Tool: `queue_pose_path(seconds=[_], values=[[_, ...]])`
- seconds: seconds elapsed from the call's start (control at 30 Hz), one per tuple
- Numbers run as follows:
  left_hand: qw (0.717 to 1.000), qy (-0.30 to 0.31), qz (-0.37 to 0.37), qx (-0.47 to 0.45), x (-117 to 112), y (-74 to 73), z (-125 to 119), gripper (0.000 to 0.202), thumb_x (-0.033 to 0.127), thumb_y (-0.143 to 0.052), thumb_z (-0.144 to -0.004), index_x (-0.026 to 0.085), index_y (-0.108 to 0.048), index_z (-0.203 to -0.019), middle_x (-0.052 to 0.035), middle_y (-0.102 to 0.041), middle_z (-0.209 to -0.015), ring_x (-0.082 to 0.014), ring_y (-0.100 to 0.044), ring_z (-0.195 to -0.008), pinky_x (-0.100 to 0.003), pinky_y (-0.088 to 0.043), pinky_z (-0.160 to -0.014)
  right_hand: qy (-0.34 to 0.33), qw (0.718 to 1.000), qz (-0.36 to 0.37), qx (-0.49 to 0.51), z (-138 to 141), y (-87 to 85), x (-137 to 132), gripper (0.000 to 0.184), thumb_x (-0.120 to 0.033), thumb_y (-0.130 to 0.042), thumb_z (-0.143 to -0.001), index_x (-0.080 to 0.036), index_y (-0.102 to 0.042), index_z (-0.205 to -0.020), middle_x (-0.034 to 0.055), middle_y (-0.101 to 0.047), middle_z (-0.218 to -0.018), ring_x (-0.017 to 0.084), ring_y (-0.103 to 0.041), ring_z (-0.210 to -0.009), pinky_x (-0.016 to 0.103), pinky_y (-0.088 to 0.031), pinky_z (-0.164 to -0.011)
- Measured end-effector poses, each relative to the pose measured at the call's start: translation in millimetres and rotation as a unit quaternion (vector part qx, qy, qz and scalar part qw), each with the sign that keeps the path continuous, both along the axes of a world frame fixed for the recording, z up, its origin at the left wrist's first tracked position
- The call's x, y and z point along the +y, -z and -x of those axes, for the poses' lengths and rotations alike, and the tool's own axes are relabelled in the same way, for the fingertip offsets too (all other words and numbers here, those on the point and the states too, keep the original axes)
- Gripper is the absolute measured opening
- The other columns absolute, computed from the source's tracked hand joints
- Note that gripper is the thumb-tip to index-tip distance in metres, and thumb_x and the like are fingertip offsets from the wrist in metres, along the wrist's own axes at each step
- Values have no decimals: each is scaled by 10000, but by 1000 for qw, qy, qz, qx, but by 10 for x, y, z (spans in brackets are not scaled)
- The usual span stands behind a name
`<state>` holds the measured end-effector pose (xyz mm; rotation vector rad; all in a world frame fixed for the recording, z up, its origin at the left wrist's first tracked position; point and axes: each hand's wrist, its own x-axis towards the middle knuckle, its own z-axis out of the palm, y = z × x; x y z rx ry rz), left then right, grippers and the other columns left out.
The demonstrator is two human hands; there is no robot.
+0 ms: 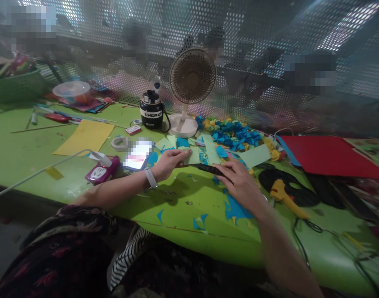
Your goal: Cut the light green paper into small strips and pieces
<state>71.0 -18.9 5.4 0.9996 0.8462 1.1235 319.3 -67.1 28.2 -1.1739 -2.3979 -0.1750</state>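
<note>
The worker's left hand (171, 164) pinches pale green paper (192, 156), probably best kept taut, as the right hand (241, 182) grips a black tool (208, 169).

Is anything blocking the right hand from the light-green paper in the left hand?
Only the dark tool held in the right hand lies between that hand and the light-green paper in the left hand; whether its tip touches the paper is unclear. Nothing else visible stands in the way.

On the table (183, 209), paper scraps (183, 142) before the fan (193, 76), phone (138, 155) to their left, glue gun (288, 199) right
</note>
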Motion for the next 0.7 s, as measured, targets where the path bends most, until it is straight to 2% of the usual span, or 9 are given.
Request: queue_pose_path(seconds=[0.1,0.2,0.27,0.33,0.43,0.5,0.57,0.6,0.7], values=[[1000,10,4,8,-5,7,-14,444,509,-834,-644,141,-591,-590,58,-479,-566,-47,-431,-532,-252,-549,-652,-1,1000,3,2,-1,4,-2,349,-244,-518,-970,-170,-641,-1288,143,-614,-1054,299,-595,-1050,484,-530,-910],[1000,5,-1,13,32,-64,29,430,499,-841,-636,136,-612,-612,39,-538,-612,-57,-488,-568,-248,-548,-651,-20,1000,17,-6,13,19,-11,336,-229,-537,-957,-168,-655,-1266,144,-616,-1055,292,-599,-1011,481,-533,-891],[1000,-27,-17,0,96,-159,111,412,491,-847,-632,135,-645,-675,29,-580,-658,-68,-538,-607,-263,-567,-689,-46,998,38,-14,35,35,-23,320,-228,-543,-954,-193,-666,-1248,135,-620,-1054,281,-604,-987,469,-540,-867],[996,-70,-46,10,180,-259,215,397,489,-833,-664,141,-652,-725,28,-591,-667,-70,-557,-596,-242,-557,-641,-74,995,67,-23,75,56,-40,314,-228,-544,-956,-198,-663,-1245,129,-625,-1050,266,-608,-967,447,-548,-844],[988,-93,-74,96,305,-344,361,373,474,-776,-752,148,-605,-690,22,-575,-604,-75,-570,-519,-188,-440,-477,-95,989,103,-45,165,98,-71,315,-217,-555,-953,-150,-649,-1245,142,-631,-1047,260,-609,-969,427,-550,-843],[978,-82,-90,168,372,-345,441,338,439,-722,-816,154,-581,-698,15,-586,-575,-80,-573,-480,-187,-404,-457,-98,986,119,-70,226,124,-91,304,-202,-575,-939,-130,-652,-1225,149,-637,-1035,265,-611,-966,426,-547,-843],[954,-36,-103,279,428,-321,518,262,387,-714,-823,159,-595,-772,9,-615,-558,-105,-600,-477,-200,-411,-475,-98,980,143,-98,274,143,-111,287,-190,-593,-927,-134,-658,-1202,143,-646,-1015,264,-618,-949,416,-545,-825],[933,-6,-107,344,452,-306,557,242,370,-722,-812,161,-602,-804,10,-617,-539,-126,-620,-486,-211,-422,-490,-95,977,156,-110,292,148,-120,278,-190,-597,-926,-143,-660,-1192,137,-651,-1006,263,-621,-941,407,-543,-812],[837,88,-112,528,511,-268,659,214,356,-691,-808,162,-607,-776,-8,-647,-550,-172,-673,-564,-244,-460,-571,-74,970,189,-137,328,155,-146,254,-204,-605,-927,-163,-664,-1170,128,-659,-1007,261,-631,-941,388,-533,-790]])
